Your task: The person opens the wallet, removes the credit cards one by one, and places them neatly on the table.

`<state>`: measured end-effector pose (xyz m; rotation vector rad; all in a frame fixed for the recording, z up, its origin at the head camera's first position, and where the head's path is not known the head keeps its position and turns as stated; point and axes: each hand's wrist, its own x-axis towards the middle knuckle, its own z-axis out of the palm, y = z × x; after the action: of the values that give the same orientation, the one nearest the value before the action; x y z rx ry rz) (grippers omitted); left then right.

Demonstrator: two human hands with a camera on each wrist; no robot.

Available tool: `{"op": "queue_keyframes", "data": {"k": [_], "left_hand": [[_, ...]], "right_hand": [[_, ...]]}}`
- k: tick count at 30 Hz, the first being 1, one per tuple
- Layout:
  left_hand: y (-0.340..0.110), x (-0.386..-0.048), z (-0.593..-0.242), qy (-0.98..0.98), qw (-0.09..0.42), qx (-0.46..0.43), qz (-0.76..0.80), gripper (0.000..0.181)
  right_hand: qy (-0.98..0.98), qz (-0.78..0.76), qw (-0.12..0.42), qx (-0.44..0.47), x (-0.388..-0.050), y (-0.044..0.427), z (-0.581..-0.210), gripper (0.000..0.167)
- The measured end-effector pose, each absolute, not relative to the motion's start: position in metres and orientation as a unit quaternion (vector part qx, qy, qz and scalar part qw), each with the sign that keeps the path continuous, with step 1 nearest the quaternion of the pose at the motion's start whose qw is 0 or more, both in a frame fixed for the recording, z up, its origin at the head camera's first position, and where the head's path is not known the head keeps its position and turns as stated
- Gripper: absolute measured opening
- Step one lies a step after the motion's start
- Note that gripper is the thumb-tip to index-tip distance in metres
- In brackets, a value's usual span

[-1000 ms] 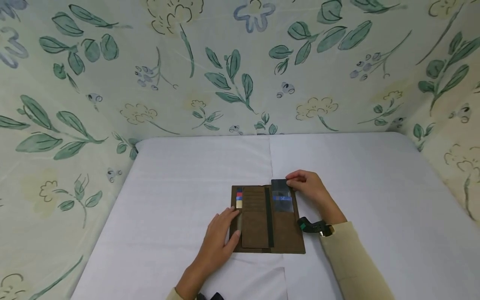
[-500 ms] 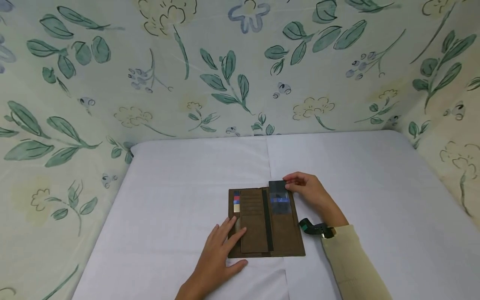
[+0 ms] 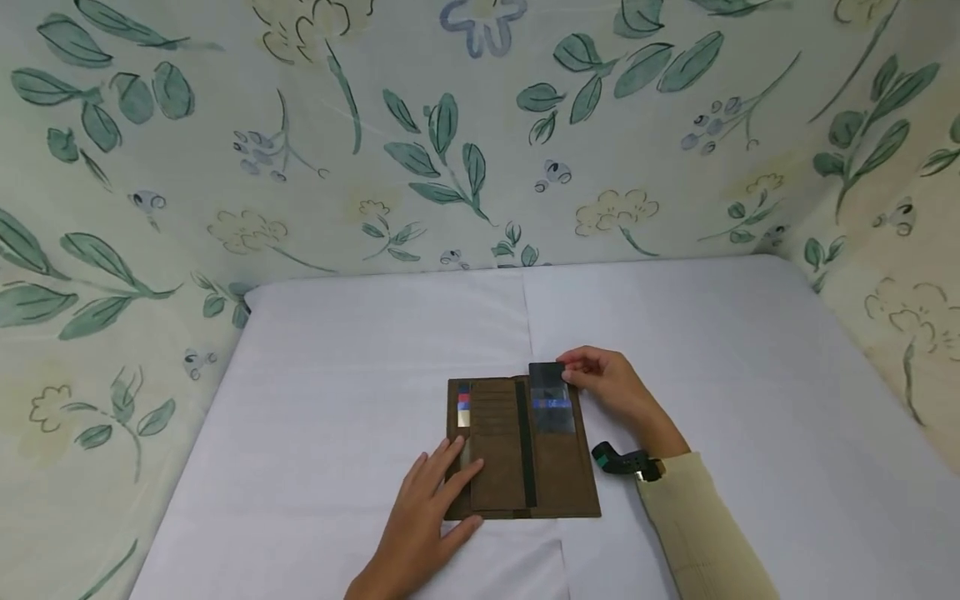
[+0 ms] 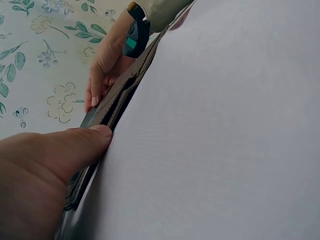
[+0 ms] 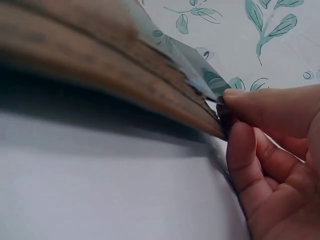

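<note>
A brown wallet (image 3: 495, 467) lies unfolded on the white cloth, with a black band down its middle. At its upper right a dark card (image 3: 547, 375) sticks up past the top edge; its lower part shows a blue stripe and looks glossy. My right hand (image 3: 611, 387) pinches that card's upper right corner between thumb and fingers, also seen close up in the right wrist view. My left hand (image 3: 423, 508) rests with spread fingers on the wallet's lower left, its thumb by the bottom edge. In the left wrist view the thumb (image 4: 75, 150) touches the wallet's edge.
Coloured cards or tabs (image 3: 463, 406) show in a slot at the wallet's upper left. A white cloth (image 3: 337, 375) covers the table, and a floral curtain (image 3: 300, 167) hangs behind and at both sides. A black wrist device (image 3: 626, 461) sits at the right cuff.
My left hand has slid down the wallet's left side, and its thumb has spread to the bottom edge. The right hand keeps its pinch on the card. The view has shifted slightly.
</note>
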<state>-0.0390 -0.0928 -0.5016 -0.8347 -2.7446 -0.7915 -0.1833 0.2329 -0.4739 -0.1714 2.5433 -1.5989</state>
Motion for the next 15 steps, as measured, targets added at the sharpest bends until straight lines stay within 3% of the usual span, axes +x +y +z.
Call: {"op": "queue_keyframes", "data": {"k": [15], "left_hand": [[-0.0927, -0.0361, -0.5009, -0.919, 0.083, -0.282, -0.263, 0.067]], "right_hand": [[0.857, -0.505, 0.060, -0.088, -0.1771, 0.2297, -0.4758, 0.027]]}}
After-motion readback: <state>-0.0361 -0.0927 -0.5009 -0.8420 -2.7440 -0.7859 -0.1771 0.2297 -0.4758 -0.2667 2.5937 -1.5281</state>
